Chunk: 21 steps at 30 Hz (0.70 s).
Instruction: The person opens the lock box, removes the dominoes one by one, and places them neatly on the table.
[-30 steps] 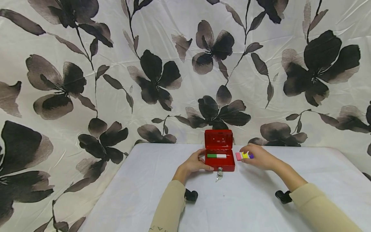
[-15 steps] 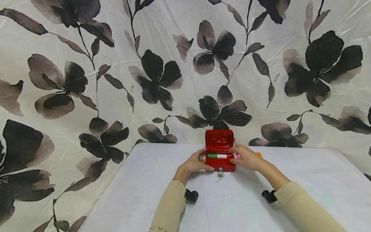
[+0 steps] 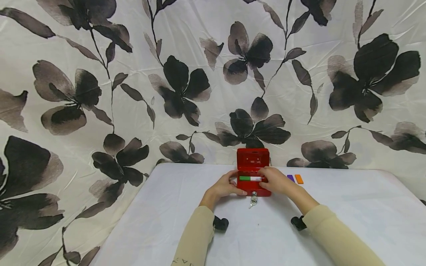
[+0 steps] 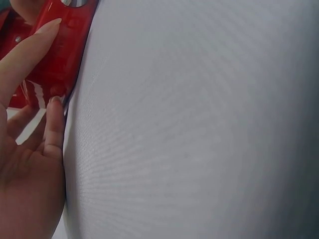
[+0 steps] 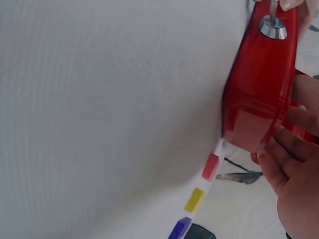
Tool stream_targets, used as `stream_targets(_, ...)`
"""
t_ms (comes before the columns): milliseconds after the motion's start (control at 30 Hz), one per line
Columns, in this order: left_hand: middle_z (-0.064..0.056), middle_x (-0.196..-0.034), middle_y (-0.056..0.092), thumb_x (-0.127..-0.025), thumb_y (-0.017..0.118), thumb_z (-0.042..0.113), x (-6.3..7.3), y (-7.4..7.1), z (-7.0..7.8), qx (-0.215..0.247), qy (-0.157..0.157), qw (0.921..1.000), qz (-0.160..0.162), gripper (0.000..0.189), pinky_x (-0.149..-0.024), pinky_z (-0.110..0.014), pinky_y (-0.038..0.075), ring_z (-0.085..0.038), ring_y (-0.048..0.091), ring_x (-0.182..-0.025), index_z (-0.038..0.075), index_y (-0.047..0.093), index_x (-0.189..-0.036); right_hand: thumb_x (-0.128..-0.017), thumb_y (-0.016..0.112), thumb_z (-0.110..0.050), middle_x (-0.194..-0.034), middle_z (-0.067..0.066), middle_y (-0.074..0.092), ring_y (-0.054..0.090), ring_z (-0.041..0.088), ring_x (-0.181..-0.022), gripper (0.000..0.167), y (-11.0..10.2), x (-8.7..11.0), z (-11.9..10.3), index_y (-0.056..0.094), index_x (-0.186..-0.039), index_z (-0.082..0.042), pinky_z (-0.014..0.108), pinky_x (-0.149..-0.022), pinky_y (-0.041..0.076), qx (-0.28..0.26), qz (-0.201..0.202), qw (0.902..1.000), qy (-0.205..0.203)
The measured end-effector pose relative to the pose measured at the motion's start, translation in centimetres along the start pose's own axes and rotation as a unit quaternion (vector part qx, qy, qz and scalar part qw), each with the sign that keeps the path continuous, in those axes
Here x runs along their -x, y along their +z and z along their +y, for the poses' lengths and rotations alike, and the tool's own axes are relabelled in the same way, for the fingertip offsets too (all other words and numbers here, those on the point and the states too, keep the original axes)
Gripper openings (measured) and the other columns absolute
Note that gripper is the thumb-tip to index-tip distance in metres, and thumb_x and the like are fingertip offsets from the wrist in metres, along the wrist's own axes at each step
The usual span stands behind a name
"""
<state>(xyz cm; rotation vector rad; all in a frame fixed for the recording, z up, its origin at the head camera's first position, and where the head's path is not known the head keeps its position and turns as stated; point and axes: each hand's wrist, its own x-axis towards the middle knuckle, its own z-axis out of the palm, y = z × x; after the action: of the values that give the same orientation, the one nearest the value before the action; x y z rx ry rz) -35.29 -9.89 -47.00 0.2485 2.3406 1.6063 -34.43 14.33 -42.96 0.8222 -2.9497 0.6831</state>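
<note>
A red cash box (image 3: pixel 264 193) stands on the white table with its lid (image 3: pixel 253 158) raised. My left hand (image 3: pixel 226 184) grips its left front corner, the thumb on the front face and fingers along the side. In the box lies a bar with a green end (image 3: pixel 244 178) and a white end (image 3: pixel 255 178). My right hand (image 3: pixel 274 180) reaches over the right wall, fingertips inside beside the white end. I cannot tell whether something is between those fingertips. Keys (image 3: pixel 254 200) hang from the front lock (image 5: pixel 273 29).
Small blocks lie in a row right of the box: pinkish red (image 5: pixel 211 167), yellow (image 5: pixel 195 200), purple (image 3: pixel 291 178) and orange (image 3: pixel 298 179). In the head view, my right hand hides the first two. Behind the table hangs a floral cloth (image 3: pixel 199 99).
My right hand has moved left from over the row of blocks into the right end of the box, uncovering the purple and orange blocks. My left hand stays on the box.
</note>
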Motion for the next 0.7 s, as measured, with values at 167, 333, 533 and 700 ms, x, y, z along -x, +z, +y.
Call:
stream_targets(167, -0.002, -0.133, 0.057, -0.076, 0.092, 0.019, 0.0, 0.0, 0.0, -0.003, 0.001, 1.0, 0.0, 0.091, -0.093, -0.041, 0.05, -0.023, 0.053, -0.103, 0.02, 0.045, -0.154, -0.091, 0.077, -0.012, -0.11, 0.013, 0.072, 0.064, 0.029, -0.102, 0.037, 0.8, -0.6, 0.1, 0.067, -0.124, 0.001, 0.054, -0.099, 0.051, 0.027, -0.004, 0.9996, 0.004)
stream_targets(333, -0.003, -0.134, 0.057, -0.076, 0.092, 0.019, 0.0, 0.0, 0.0, -0.002, 0.004, 1.0, 0.0, 0.09, -0.091, -0.039, 0.051, -0.023, 0.053, -0.101, 0.019, 0.045, -0.153, -0.091, 0.078, -0.013, -0.103, 0.01, 0.072, 0.063, 0.027, -0.098, 0.031, 1.1, -1.0, 0.1, 0.069, -0.118, -0.001, 0.056, -0.096, 0.049, 0.036, -0.005, 0.9993, 0.007)
stream_targets(533, -0.003, -0.138, 0.056, -0.075, 0.092, 0.019, 0.0, 0.0, 0.0, -0.003, 0.008, 1.0, 0.002, 0.091, -0.089, -0.036, 0.053, -0.024, 0.053, -0.101, 0.019, 0.045, -0.153, -0.091, 0.077, -0.014, -0.109, 0.011, 0.072, 0.062, 0.03, -0.105, 0.032, 1.1, -1.2, 0.1, 0.068, -0.119, -0.001, 0.056, -0.097, 0.046, 0.033, -0.012, 0.9992, 0.017)
stream_targets(700, -0.003, -0.137, 0.056, -0.075, 0.092, 0.019, 0.1, 0.1, 0.1, -0.003, 0.006, 1.0, 0.003, 0.091, -0.089, -0.036, 0.054, -0.023, 0.053, -0.102, 0.019, 0.045, -0.153, -0.092, 0.078, -0.016, -0.108, 0.01, 0.072, 0.061, 0.03, -0.105, 0.033, 1.1, -1.1, -0.1, 0.069, -0.12, -0.001, 0.055, -0.095, 0.047, 0.035, -0.019, 0.999, 0.02)
